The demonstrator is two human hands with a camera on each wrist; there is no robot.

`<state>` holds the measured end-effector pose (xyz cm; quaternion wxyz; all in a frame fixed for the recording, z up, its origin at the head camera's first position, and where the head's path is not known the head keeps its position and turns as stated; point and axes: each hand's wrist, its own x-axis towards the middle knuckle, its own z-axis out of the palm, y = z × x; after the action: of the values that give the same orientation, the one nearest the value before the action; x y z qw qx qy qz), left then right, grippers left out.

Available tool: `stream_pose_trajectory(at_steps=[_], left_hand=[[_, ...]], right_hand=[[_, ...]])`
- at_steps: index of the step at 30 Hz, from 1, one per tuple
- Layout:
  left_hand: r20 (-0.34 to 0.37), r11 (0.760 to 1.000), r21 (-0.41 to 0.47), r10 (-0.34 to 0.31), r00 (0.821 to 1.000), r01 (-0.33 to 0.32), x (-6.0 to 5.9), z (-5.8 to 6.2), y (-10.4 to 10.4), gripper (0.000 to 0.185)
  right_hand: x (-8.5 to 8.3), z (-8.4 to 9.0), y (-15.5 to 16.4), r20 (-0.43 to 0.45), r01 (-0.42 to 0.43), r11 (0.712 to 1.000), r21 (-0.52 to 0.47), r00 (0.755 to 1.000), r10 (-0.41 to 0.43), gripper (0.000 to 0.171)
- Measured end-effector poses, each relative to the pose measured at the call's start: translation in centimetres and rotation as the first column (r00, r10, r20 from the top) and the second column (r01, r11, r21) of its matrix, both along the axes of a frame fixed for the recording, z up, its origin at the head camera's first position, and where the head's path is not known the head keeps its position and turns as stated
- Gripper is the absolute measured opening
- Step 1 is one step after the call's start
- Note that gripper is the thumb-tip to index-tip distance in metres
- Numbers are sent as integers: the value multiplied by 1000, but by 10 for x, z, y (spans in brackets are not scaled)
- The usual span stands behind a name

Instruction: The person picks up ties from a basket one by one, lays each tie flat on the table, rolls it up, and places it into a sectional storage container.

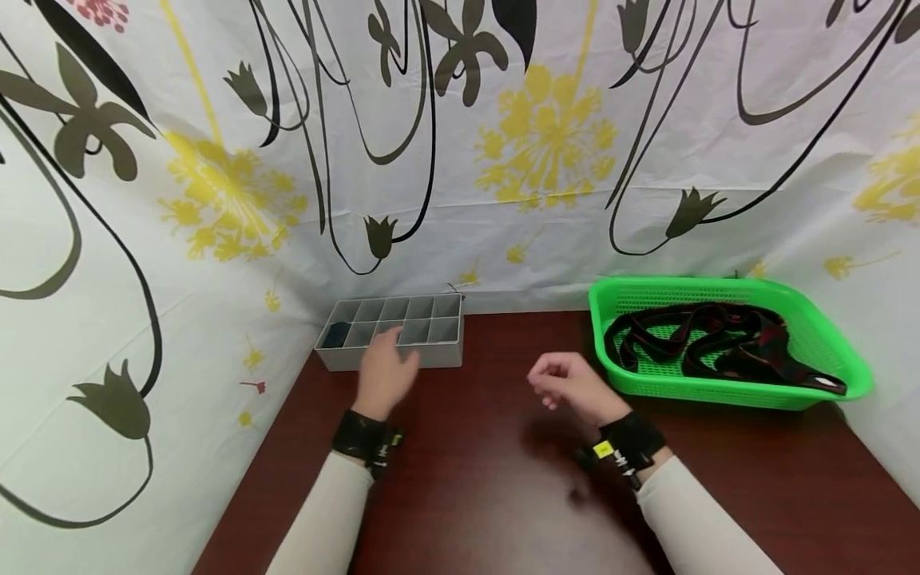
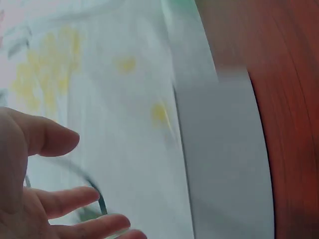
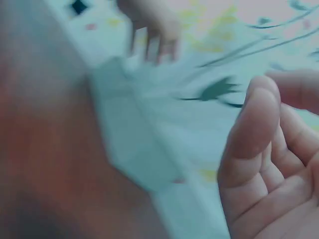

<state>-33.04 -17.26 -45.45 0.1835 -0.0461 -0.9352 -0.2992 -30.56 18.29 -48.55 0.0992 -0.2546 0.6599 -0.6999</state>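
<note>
My left hand (image 1: 386, 374) hovers at the front of a grey divided box (image 1: 440, 356), its fingers reaching over the box's near edge. In the left wrist view that hand (image 2: 55, 199) has its thumb and fingers spread with nothing between them. A dark blue folded piece (image 1: 336, 335) lies in the front left compartment of the box. To the right, my right hand (image 1: 575, 386) is held above the table, fingers loosely bent. The right wrist view shows its thumb (image 3: 256, 117) near the index finger, and no object is visible there.
Behind and right of my right hand stands a green plastic basket (image 1: 719, 393) holding a dark patterned strap (image 1: 765, 359). Both containers sit at the back of the dark red-brown table (image 1: 460, 447). A white cloth with printed flowers (image 1: 460, 239) hangs behind and at the sides.
</note>
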Motion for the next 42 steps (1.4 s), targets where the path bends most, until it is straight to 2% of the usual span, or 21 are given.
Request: stream_pose_trajectory(at_steps=[4,8,12,14,15,16,17,18,19,20,22,23,25,27,31,33,37,39,42], left_hand=[[9,994,-29,-101,995,101,6,1,64,55],[47,981,-61,-182,982,184,15,0,122,54],[80,965,-52,-253,964,258,25,-2,165,52],[85,957,-36,-285,955,289,25,-3,187,50],[86,953,-32,-299,950,302,24,-3,197,49],[91,950,-33,-307,947,311,23,-3,208,48],[92,948,-35,-312,946,316,21,-1,218,47],[86,946,-44,-317,944,322,18,0,229,46],[80,943,-58,-322,944,326,15,2,240,45],[74,941,-76,-324,943,330,12,4,251,43],[74,936,-111,-327,942,334,3,9,273,39],[77,934,-136,-324,943,332,-2,11,284,36],[98,923,-208,-310,946,324,-13,15,305,33],[129,894,-310,-298,946,324,-25,16,323,32],[219,785,-514,-270,938,346,-47,17,351,29],[268,744,-569,-234,935,350,-55,15,363,35],[334,703,-646,-90,938,297,-59,12,383,46],[347,690,-675,-18,938,263,-59,10,393,44],[350,664,-711,51,935,230,-56,7,404,38]], right_hand=[[3,27,43,-126,49,996,-80,990,-59,14],[3,41,88,-96,220,965,-139,967,-235,20],[5,46,124,6,399,906,-142,915,-402,13],[7,44,141,-23,500,865,-27,865,-501,12],[8,43,148,-59,551,832,69,835,-548,15],[9,42,154,-113,597,783,176,802,-586,19],[10,40,160,-190,637,715,290,770,-609,23],[10,37,164,-270,669,631,393,740,-616,28],[9,34,167,-349,691,545,475,716,-605,32],[9,31,170,-404,705,479,523,700,-589,34],[7,25,174,-471,721,398,567,680,-562,35],[6,22,174,-489,727,375,575,673,-555,35],[3,17,174,-502,735,351,581,662,-556,33],[1,14,172,-509,744,332,580,649,-566,30],[-2,13,165,-518,754,313,578,635,-573,26],[-3,13,163,-526,759,305,575,629,-572,26],[-3,11,161,-546,767,271,582,615,-569,25],[-2,10,162,-549,766,249,593,611,-571,25],[0,7,165,-565,775,214,595,593,-574,25]])
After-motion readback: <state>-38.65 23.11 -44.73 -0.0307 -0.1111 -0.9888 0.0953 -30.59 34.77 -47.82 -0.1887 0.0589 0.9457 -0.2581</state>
